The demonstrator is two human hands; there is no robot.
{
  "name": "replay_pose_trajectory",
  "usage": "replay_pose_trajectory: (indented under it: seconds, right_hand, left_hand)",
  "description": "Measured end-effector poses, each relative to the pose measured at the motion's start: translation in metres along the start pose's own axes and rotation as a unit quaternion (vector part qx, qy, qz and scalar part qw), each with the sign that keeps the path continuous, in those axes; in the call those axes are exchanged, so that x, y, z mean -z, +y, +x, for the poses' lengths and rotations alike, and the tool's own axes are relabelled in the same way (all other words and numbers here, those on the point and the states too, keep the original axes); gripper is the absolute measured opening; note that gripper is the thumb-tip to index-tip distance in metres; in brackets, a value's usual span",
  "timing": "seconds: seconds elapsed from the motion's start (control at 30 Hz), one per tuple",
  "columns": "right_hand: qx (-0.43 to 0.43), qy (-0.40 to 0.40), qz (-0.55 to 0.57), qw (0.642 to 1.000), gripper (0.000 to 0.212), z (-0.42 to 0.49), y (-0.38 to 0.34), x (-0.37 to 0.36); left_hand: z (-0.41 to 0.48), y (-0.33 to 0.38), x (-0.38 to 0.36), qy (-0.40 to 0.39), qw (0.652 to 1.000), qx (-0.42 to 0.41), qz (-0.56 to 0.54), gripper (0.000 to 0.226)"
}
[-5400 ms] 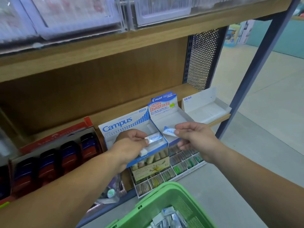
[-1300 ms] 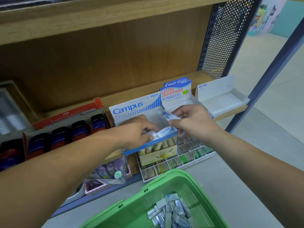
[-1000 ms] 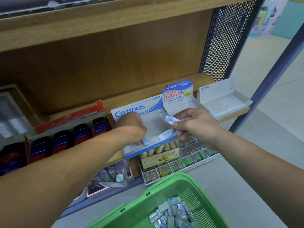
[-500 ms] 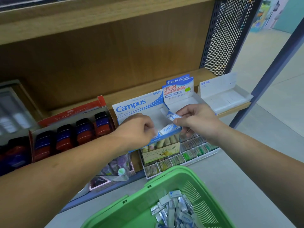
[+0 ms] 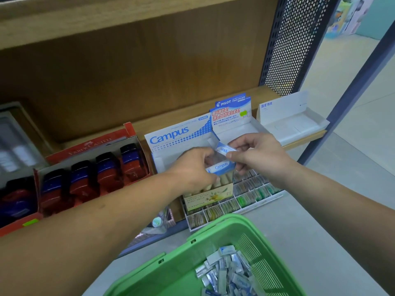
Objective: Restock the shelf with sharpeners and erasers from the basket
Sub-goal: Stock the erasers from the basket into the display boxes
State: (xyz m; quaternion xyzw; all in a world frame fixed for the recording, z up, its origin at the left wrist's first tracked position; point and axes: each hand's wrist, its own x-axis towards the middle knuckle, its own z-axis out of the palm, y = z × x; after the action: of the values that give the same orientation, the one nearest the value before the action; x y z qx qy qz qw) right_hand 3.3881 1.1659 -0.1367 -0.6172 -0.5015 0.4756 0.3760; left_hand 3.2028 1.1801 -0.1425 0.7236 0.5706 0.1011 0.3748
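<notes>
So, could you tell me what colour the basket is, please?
The basket is bright green, seen best in the head view.

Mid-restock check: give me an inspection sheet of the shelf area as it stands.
Surface: wooden shelf, display boxes along its front.
Job's things: Campus box; green basket below, loose erasers inside; Faber-Castell box of red-and-blue items.
Clutter: Pilot box, white box, tray of small packs on the lower level.
Hands: left hand pinches front eraser at the Campus box's edge; right hand pinches upside-down eraser above it.
Cables: nothing seen.
Surroundings: perforated panel, grey floor.
</notes>
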Motion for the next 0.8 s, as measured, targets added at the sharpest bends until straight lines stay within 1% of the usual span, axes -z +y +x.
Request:
replay_pose_trajectory:
  seconds: [0.07, 0.1, 0.13, 0.2, 0.27, 0.33, 0.4, 0.43, 0.47, 0.5, 0.53, 0.57, 0.6, 0.63, 0.67, 0.73, 0.8]
  right_hand:
    - [0.004, -0.017, -0.003, 1.000, 0.012, -0.001, -0.005, -0.001]
    - [0.001, -0.032, 0.004, 0.999, 0.013, -0.001, -0.009, -0.003]
    - [-0.008, -0.051, 0.018, 0.999, 0.013, -0.002, -0.013, -0.004]
    - [-0.037, -0.084, 0.064, 0.994, 0.015, -0.004, -0.021, -0.012]
    - [-0.065, -0.103, 0.125, 0.985, 0.020, -0.005, -0.027, -0.024]
    - [-0.071, -0.134, 0.173, 0.973, 0.024, -0.008, -0.033, -0.038]
    - [-0.047, -0.159, 0.168, 0.972, 0.026, -0.010, -0.038, -0.051]
    - [-0.024, -0.157, 0.139, 0.978, 0.025, -0.010, -0.039, -0.055]
    - [0.014, -0.140, 0.080, 0.987, 0.023, -0.009, -0.039, -0.056]
    - [0.064, -0.114, -0.011, 0.991, 0.022, -0.006, -0.038, -0.053]
    - [0.110, -0.093, -0.116, 0.983, 0.024, -0.003, -0.036, -0.047]
    - [0.140, -0.087, -0.217, 0.962, 0.030, 0.001, -0.034, -0.040]
    - [0.154, -0.098, -0.299, 0.937, 0.038, 0.004, -0.031, -0.032]
    - [0.161, -0.121, -0.361, 0.911, 0.045, 0.006, -0.027, -0.027]
    - [0.168, -0.145, -0.411, 0.884, 0.049, 0.008, -0.023, -0.024]
    - [0.189, -0.176, -0.479, 0.839, 0.049, 0.009, -0.015, -0.028]
    - [0.222, -0.176, -0.513, 0.811, 0.043, 0.008, -0.009, -0.035]
  left_hand:
    - [-0.006, 0.002, 0.015, 0.006, 1.000, -0.001, 0.001, 0.065]
    - [-0.011, 0.002, 0.026, 0.014, 1.000, -0.004, 0.005, 0.070]
    - [-0.017, 0.001, 0.036, 0.028, 1.000, -0.003, -0.006, 0.070]
    - [-0.027, -0.006, 0.050, 0.046, 0.995, 0.022, -0.091, 0.062]
    - [-0.035, -0.010, 0.055, 0.055, 0.971, 0.053, -0.226, 0.059]
    - [-0.037, -0.011, 0.057, 0.086, 0.932, 0.077, -0.343, 0.050]
    - [-0.037, -0.008, 0.062, 0.120, 0.895, 0.089, -0.419, 0.040]
    - [-0.037, -0.009, 0.065, 0.133, 0.888, 0.087, -0.432, 0.036]
    - [-0.037, -0.010, 0.067, 0.141, 0.894, 0.078, -0.418, 0.032]
    - [-0.037, -0.013, 0.070, 0.146, 0.919, 0.062, -0.361, 0.027]
    - [-0.036, -0.018, 0.073, 0.145, 0.955, 0.039, -0.256, 0.023]
    - [-0.036, -0.023, 0.074, 0.130, 0.983, 0.012, -0.128, 0.021]
    - [-0.035, -0.026, 0.074, 0.096, 0.995, -0.012, -0.018, 0.022]
    - [-0.034, -0.028, 0.072, 0.055, 0.996, -0.027, 0.062, 0.027]
    - [-0.030, -0.031, 0.070, 0.017, 0.993, -0.030, 0.110, 0.035]
    - [-0.023, -0.035, 0.064, -0.019, 0.988, -0.023, 0.149, 0.043]
    - [-0.018, -0.035, 0.062, -0.024, 0.985, -0.030, 0.169, 0.034]
